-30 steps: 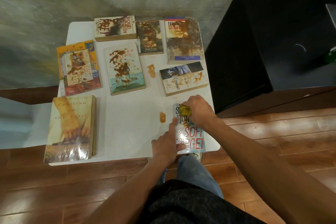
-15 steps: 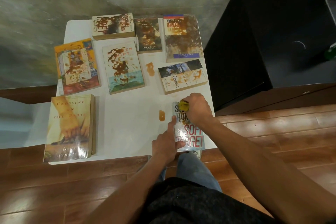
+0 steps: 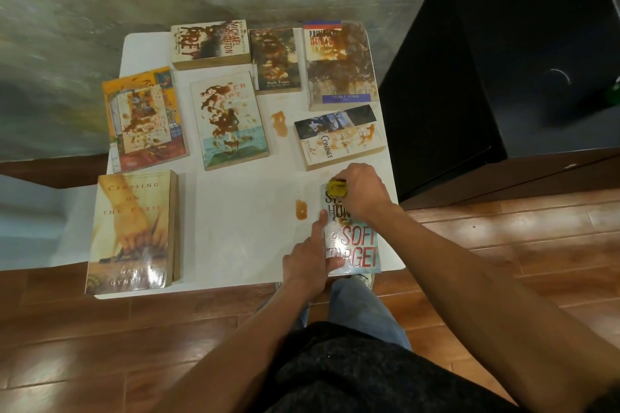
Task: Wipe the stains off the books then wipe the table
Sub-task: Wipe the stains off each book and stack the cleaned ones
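Note:
A silver "Soft Target" book lies at the front right corner of the white table. My right hand is shut on a yellow-brown cloth and presses it on the book's top end. My left hand holds the book's left edge, with fingers laid on the cover. Several books with brown stains lie farther back, among them "Contact" and a beach-cover book. Two brown spots stain the table: one beside the book and one in the middle.
A clean-looking "Crossing on the Paris" book lies at the front left. A black cabinet stands close to the table's right side. A concrete wall runs behind the table. My legs are just below the table's front edge, over a wooden floor.
My right hand has slid the cloth up the cover, from the author's name to the book's top edge. My left hand has kept its hold on the book.

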Action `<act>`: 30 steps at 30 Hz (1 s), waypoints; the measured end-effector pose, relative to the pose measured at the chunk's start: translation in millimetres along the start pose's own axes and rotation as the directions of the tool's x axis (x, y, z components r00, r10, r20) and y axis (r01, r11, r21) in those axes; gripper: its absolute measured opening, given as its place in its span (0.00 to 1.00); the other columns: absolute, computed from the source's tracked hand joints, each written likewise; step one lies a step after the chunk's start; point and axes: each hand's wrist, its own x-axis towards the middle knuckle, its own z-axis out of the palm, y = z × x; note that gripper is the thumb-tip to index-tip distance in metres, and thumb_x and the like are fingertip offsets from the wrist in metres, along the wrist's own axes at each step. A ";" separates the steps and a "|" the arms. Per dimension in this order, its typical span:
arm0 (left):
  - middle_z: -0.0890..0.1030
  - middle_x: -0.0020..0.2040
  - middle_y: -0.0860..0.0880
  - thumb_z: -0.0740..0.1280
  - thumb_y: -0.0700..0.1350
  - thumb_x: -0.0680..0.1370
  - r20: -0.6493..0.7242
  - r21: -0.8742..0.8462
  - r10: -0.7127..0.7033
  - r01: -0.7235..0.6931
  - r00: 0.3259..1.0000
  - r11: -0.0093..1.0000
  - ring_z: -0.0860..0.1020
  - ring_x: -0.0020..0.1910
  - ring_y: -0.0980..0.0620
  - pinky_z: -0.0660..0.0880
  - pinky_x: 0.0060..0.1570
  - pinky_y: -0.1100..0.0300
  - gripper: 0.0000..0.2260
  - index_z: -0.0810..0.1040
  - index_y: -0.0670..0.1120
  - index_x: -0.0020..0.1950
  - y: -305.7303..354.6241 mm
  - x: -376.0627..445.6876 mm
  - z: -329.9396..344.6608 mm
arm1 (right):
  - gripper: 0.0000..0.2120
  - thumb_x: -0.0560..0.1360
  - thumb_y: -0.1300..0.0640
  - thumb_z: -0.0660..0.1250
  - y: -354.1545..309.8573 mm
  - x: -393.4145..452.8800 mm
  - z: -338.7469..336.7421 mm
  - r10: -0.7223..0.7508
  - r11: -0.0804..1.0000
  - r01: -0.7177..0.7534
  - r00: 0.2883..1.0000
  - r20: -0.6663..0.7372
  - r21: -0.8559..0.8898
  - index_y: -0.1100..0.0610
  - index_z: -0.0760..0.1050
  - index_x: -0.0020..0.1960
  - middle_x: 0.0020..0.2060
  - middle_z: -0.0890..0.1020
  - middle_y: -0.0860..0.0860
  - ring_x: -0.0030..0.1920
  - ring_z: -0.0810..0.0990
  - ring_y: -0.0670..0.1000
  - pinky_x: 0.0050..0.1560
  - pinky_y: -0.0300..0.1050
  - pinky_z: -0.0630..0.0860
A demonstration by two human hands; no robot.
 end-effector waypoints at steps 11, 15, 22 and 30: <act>0.77 0.68 0.51 0.69 0.60 0.77 0.005 -0.026 -0.018 0.018 1.000 1.000 0.82 0.57 0.50 0.77 0.61 0.50 0.42 0.42 0.62 0.79 -2.3 2.1 2.6 | 0.15 0.74 0.57 0.72 -1.1 -7.4 2.3 -0.092 0.984 0.101 0.993 0.071 -0.144 0.54 0.76 0.60 0.53 0.75 0.53 0.51 0.78 0.53 0.51 0.45 0.77; 0.77 0.68 0.52 0.68 0.60 0.78 0.002 -0.044 -0.006 0.006 1.000 0.999 0.81 0.57 0.50 0.76 0.61 0.49 0.41 0.42 0.62 0.80 -3.1 1.6 4.3 | 0.16 0.73 0.54 0.73 4.2 -5.9 -9.0 -0.036 0.994 0.045 0.995 0.091 -0.096 0.55 0.76 0.60 0.51 0.78 0.52 0.45 0.76 0.50 0.47 0.41 0.75; 0.77 0.68 0.51 0.69 0.59 0.78 0.007 -0.056 -0.012 0.013 1.000 0.998 0.82 0.57 0.49 0.76 0.61 0.50 0.42 0.42 0.61 0.80 -3.5 2.5 4.1 | 0.17 0.73 0.55 0.74 6.8 -8.8 -10.2 -0.017 0.998 0.026 0.991 0.135 -0.061 0.55 0.77 0.61 0.51 0.79 0.52 0.44 0.77 0.49 0.48 0.42 0.77; 0.77 0.69 0.50 0.70 0.58 0.77 0.030 -0.048 -0.023 0.025 0.999 0.999 0.82 0.58 0.48 0.77 0.61 0.49 0.44 0.41 0.62 0.80 -3.8 4.7 4.0 | 0.18 0.73 0.54 0.74 16.6 -16.9 -10.5 0.010 0.999 -0.004 0.990 0.143 -0.040 0.55 0.78 0.61 0.49 0.78 0.50 0.44 0.77 0.49 0.46 0.41 0.76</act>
